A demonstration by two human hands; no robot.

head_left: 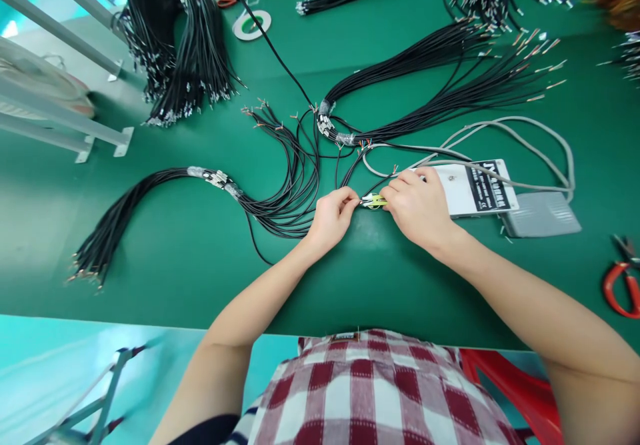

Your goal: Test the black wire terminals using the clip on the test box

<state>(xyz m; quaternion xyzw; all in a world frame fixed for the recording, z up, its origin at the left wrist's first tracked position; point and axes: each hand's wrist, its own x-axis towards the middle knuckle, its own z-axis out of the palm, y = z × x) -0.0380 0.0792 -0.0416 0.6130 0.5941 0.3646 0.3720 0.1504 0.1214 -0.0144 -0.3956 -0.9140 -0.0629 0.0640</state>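
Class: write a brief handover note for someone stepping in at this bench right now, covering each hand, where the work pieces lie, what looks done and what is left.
Left hand: fingers pinched on a thin black wire beside the small yellow piece.
Right hand: fingers closed on that yellow piece, over the green table.
Nearby: white box behind the right hand, red-handled cutters at far right.
Done: taped cable bundle at left.
Left: the loose black wires fanned ahead of the hands.

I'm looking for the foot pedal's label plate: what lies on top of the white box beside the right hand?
Grey cables run across the white box, above its black label. The right hand covers the box's left end, so anything there is hidden.
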